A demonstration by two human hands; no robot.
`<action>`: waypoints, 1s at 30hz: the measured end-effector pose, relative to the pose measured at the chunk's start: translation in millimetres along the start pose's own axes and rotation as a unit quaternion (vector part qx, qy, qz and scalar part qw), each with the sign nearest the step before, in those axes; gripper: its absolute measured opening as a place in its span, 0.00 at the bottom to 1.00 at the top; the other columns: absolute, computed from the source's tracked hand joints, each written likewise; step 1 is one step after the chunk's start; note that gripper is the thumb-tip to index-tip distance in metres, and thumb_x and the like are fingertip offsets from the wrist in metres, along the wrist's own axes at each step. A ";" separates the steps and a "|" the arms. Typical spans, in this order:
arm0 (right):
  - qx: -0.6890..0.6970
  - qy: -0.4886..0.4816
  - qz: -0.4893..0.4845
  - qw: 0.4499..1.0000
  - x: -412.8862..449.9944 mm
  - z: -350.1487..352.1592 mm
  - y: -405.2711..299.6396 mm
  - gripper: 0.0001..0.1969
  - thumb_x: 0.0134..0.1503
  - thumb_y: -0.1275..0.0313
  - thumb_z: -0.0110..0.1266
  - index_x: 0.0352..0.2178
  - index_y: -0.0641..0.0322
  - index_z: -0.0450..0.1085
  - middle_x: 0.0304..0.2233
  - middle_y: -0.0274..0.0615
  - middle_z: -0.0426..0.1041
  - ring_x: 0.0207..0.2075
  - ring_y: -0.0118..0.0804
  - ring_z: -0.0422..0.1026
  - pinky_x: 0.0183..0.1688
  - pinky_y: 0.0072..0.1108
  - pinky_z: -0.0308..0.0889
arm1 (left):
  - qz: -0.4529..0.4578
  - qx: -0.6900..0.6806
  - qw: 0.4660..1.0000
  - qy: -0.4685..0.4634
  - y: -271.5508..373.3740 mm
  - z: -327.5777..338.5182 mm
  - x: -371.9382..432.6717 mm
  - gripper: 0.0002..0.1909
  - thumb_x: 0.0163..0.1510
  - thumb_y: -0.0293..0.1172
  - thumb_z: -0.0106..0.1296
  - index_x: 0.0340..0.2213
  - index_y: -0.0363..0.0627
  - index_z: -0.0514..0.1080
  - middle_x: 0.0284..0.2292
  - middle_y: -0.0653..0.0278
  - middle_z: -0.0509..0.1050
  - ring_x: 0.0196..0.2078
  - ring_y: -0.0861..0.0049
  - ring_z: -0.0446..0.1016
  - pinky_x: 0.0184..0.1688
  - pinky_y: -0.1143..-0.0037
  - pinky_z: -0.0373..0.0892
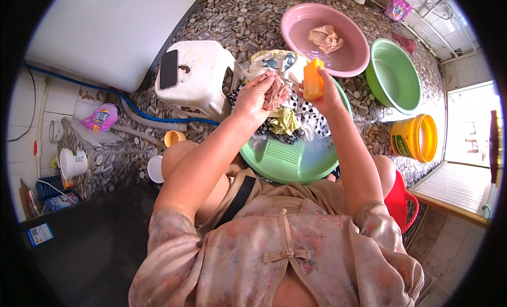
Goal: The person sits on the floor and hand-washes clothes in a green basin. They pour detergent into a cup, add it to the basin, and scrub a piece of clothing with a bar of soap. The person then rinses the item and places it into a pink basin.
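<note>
My left hand (253,97) grips a bunched pinkish-brown cloth (276,93) above a green basin. In my right hand (327,93) is an orange-yellow bar of laundry soap (313,80), held upright a little to the right of the cloth. Below both hands, the green basin (253,164) holds a heap of wet laundry, with a white printed garment (257,63), a black-and-white polka-dot cloth (315,118) and a yellow-green cloth (284,122). A ribbed washboard area (283,151) shows at the basin's near side, beside cloudy water.
A white plastic stool (202,69) bearing a black phone (169,69) stands at left, near a blue hose (150,112). Beyond, a pink basin (289,25) holds water and a beige cloth (325,38). To the right are another green basin (396,79) and a yellow bucket (410,138).
</note>
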State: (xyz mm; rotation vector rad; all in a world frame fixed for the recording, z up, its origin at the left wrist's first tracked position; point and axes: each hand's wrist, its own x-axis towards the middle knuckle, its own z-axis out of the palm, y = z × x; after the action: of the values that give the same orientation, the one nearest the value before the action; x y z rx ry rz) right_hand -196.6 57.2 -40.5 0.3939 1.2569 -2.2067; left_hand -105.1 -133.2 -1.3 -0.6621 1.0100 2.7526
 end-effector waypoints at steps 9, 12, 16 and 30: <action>-0.548 -0.020 -0.511 0.662 -104.2 81.3 -27.3 0.26 0.51 0.60 0.57 0.53 0.42 0.64 0.37 0.53 0.63 0.38 0.52 0.69 0.40 0.35 0.68 | -0.072 -0.173 0.954 -0.235 -0.2 51.3 -9.3 0.26 0.61 0.56 0.30 0.44 0.49 0.66 0.41 0.63 0.72 0.43 0.71 0.73 0.45 0.71 0.70; -0.534 -0.009 -0.514 0.671 -110.3 70.7 -12.5 0.28 0.49 0.58 0.58 0.53 0.40 0.64 0.38 0.52 0.63 0.38 0.52 0.69 0.40 0.35 0.68 | -0.049 -0.088 0.990 -0.101 -2.4 67.7 -27.9 0.32 0.59 0.60 0.30 0.53 0.49 0.60 0.50 0.60 0.66 0.52 0.66 0.67 0.55 0.65 0.64; -0.577 -0.017 -0.600 0.554 -128.8 86.8 -14.8 0.30 0.45 0.61 0.61 0.52 0.38 0.65 0.37 0.51 0.63 0.36 0.49 0.69 0.38 0.32 0.68 | -0.014 -0.163 0.942 -0.293 -8.5 69.7 -19.6 0.29 0.61 0.52 0.32 0.57 0.48 0.56 0.52 0.58 0.64 0.56 0.65 0.63 0.59 0.62 0.58; -0.507 0.091 -0.545 0.662 -101.1 62.3 -18.6 0.27 0.47 0.64 0.59 0.50 0.39 0.65 0.37 0.51 0.64 0.36 0.53 0.70 0.35 0.36 0.68 | -0.023 -0.055 0.982 -0.181 -42.3 70.2 2.9 0.25 0.61 0.48 0.37 0.52 0.46 0.60 0.49 0.58 0.66 0.52 0.67 0.66 0.55 0.66 0.64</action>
State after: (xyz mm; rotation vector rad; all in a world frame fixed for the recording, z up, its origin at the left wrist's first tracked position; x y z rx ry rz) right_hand -125.8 44.3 55.7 -0.8394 3.0904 -1.6587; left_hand -121.2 -55.8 20.4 -0.1776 0.7570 2.7617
